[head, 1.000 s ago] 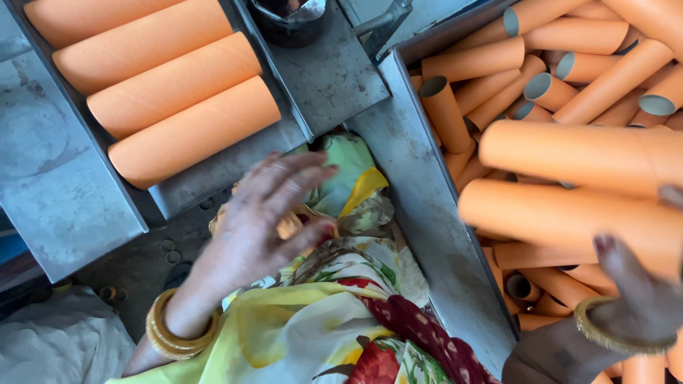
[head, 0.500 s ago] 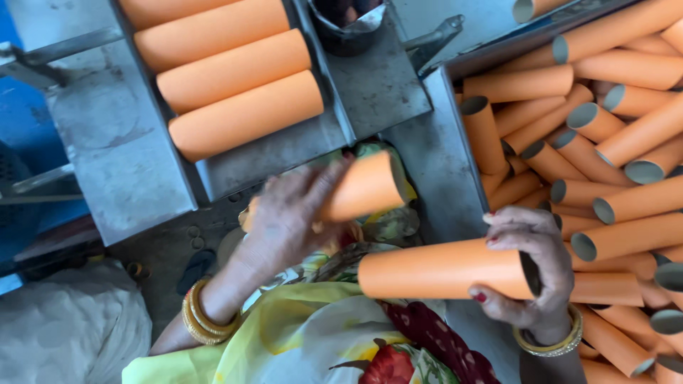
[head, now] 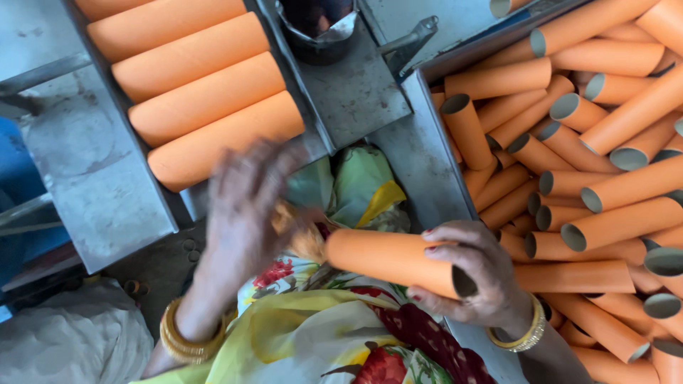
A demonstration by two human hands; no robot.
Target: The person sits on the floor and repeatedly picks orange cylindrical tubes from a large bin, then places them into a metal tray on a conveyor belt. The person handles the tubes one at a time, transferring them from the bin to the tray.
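My right hand [head: 478,276] grips an orange cardboard tube [head: 390,257] that lies across my lap, its open end by my palm. Blurred by motion, my left hand [head: 245,206] hovers with fingers spread just below the lowest tube [head: 220,139] of a row of orange tubes lying side by side in a grey metal tray [head: 107,192]. It holds no tube. Its palm is close to the closed end of the tube in my right hand. Gold bangles circle both wrists.
A metal bin [head: 427,163] on the right is heaped with several loose orange tubes [head: 605,178]. A dark cup [head: 320,25] sits on the metal plate at the top. A floral yellow cloth [head: 320,334] covers my lap, and a white bundle [head: 64,341] lies at bottom left.
My left hand no longer holds the tube it had half a second ago and has dropped below the tray's row. My right hand has drawn its tube left, over my lap.
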